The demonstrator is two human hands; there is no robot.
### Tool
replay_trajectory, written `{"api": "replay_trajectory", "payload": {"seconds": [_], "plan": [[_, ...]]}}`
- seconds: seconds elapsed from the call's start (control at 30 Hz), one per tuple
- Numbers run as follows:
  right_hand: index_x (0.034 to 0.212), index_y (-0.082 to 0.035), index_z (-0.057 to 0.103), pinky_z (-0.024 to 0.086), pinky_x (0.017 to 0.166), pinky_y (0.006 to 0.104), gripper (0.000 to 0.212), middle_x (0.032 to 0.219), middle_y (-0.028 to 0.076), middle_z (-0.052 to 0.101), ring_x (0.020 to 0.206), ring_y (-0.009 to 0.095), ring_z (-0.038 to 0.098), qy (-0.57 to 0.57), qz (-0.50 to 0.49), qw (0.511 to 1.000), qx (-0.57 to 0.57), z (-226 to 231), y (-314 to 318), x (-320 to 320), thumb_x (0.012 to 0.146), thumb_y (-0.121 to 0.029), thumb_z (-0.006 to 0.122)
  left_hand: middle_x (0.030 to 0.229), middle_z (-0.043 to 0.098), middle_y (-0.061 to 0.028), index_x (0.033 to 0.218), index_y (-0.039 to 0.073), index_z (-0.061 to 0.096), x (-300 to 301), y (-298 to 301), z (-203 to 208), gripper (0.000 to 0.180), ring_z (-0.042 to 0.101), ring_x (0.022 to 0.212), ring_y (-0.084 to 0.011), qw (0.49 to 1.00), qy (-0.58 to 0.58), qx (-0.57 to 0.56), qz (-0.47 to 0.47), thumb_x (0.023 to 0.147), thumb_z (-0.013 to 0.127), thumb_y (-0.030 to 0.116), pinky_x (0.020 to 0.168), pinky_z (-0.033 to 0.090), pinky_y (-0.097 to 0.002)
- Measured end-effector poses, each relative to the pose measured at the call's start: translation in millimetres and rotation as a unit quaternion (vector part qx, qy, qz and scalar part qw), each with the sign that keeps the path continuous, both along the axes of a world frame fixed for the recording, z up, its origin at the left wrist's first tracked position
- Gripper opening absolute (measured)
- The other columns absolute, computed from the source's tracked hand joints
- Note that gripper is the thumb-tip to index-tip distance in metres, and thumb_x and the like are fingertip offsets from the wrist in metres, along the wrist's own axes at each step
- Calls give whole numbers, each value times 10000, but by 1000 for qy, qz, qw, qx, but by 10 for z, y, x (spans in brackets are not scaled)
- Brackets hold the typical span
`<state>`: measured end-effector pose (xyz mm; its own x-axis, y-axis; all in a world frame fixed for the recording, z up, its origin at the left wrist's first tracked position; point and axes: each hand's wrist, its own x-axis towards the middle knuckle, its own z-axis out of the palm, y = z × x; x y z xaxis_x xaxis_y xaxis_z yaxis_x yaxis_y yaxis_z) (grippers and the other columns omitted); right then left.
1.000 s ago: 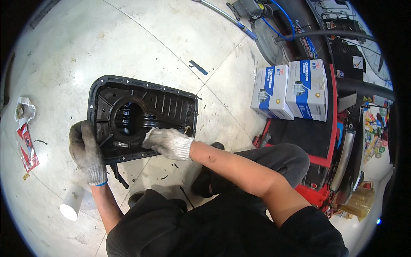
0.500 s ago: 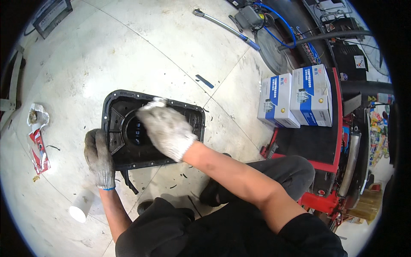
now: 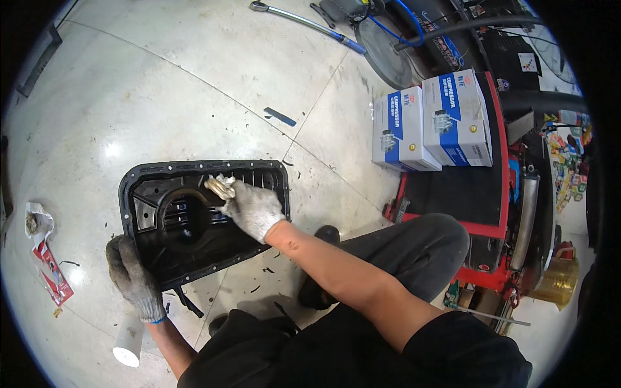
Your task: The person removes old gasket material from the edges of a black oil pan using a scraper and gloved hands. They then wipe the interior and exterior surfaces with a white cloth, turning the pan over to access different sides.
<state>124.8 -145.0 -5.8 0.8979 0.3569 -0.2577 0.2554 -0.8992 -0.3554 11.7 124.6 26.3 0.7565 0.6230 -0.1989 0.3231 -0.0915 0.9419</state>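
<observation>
In the head view, blue bands, lettering and a pictured machine part are printed on a white cardboard box [image 3: 399, 129] and its neighbour [image 3: 457, 119], both set on a black, red-edged surface [image 3: 453, 199]. A black, glossy, ribbed pan [image 3: 194, 255], with a hole-studded flange and a round opening, is seen before the person; whether it touches the pale tiled floor [image 3: 181, 123] cannot be told. Its near left rim is grasped by the left hand [image 3: 134, 278], in a soiled knitted glove; a crumpled whitish wad [image 3: 221, 186] is clutched over the pan by the gloved right hand [image 3: 253, 207]
</observation>
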Motion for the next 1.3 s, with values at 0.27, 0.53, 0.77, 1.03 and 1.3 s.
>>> {"api": "replay_trajectory", "payload": {"seconds": [0.27, 0.53, 0.77, 1.03, 1.3], "plan": [[1208, -63, 556, 599, 812, 521, 363, 1013, 198, 740, 918, 412, 742, 60, -93, 987, -115, -42, -331, 98, 956, -277, 706, 922, 644, -38, 1091, -4, 649, 33, 16, -12, 301, 564, 839, -123, 1000, -20, 18, -7, 1115, 555, 281, 769, 501, -295], [1169, -38, 665, 556, 913, 518, 486, 1186, 237, 663, 1073, 441, 674, 31, -166, 985, 44, 412, -121, 75, 962, -476, 703, 948, 638, -84, 1092, -26, 639, 54, 31, 115, 338, 566, 869, -165, 999, 21, 28, -17, 1102, 541, 297, 813, 495, -329], [1145, -91, 683, 604, 744, 472, 301, 956, 144, 705, 887, 342, 728, -136, -6, 981, 137, 290, 366, 90, 873, -179, 779, 958, 645, -95, 1104, -27, 640, 62, -34, 148, 323, 574, 873, -178, 1000, 15, 8, -21, 1108, 522, 273, 822, 497, -335], [959, -121, 692, 599, 712, 462, 182, 903, 117, 653, 813, 308, 721, -156, 133, 977, -57, 47, 121, 350, 857, -254, 764, 951, 645, -82, 1097, -20, 637, 30, -14, 59, 301, 572, 872, -169, 999, 7, 34, -12, 1106, 540, 264, 828, 496, -333], [1169, -110, 655, 614, 835, 499, 272, 1081, 171, 722, 963, 369, 755, 20, -39, 982, -182, -82, -716, 349, 963, -284, 694, 917, 657, -69, 1071, -18, 638, 48, -122, 70, 316, 585, 831, -150, 1000, -10, 13, 20, 1101, 557, 287, 781, 506, -313]]}}
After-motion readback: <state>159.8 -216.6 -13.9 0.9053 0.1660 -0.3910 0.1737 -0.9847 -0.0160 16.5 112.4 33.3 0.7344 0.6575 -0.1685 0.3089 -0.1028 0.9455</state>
